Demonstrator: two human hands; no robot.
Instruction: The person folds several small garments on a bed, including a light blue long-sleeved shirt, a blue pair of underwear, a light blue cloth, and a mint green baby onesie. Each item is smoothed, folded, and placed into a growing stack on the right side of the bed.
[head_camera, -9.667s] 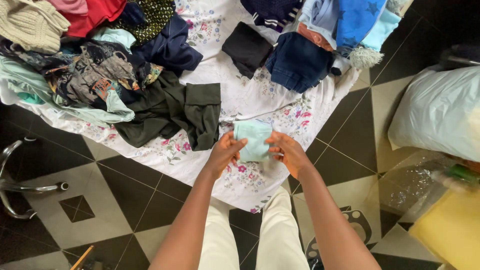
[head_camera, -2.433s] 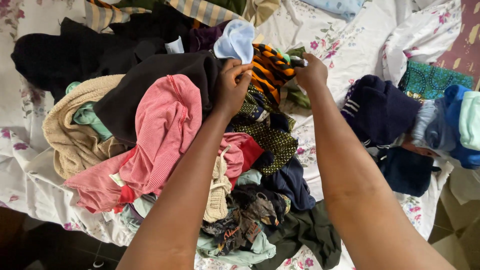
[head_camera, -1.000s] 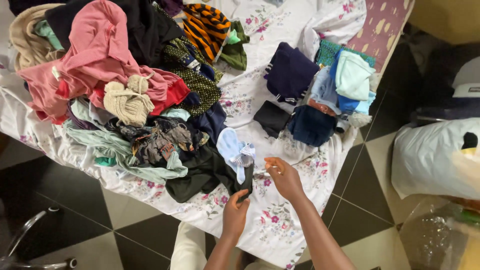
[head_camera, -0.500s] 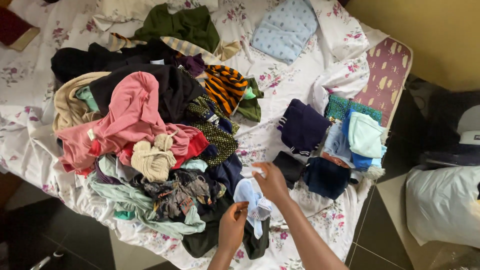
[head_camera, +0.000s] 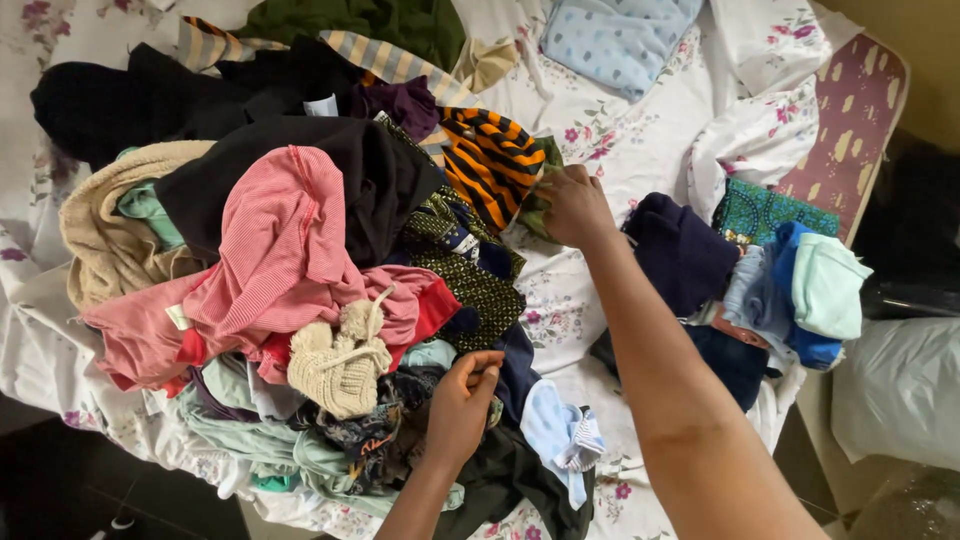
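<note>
The right hand (head_camera: 572, 205) reaches into the far side of the clothes pile (head_camera: 300, 260), its grip closed on a small dark green cloth (head_camera: 540, 195) that lies just beside the orange-and-black striped top (head_camera: 490, 160). The left hand (head_camera: 462, 400) sits at the near side of the pile, fingers pinched narrow on a dark patterned garment (head_camera: 395, 435); a pale blue sock (head_camera: 560, 445) lies loose just right of it.

Everything here looks soft, light and limp. The green cloth will likely sag and drag its neighbours along, so an edge or corner is the surest place to take it, lifting clear of the striped top. The knit cream hat (head_camera: 340, 365) near the left hand is bulkier but just as yielding.

Labels: a small white tag (head_camera: 322, 105) shows on the black garment at the pile's far side, and a white tag (head_camera: 180, 316) on the pink striped shirt (head_camera: 270, 250). Right of the pile sits a stack of folded clothes (head_camera: 770, 280); beyond it, a white bag (head_camera: 900, 390).
</note>
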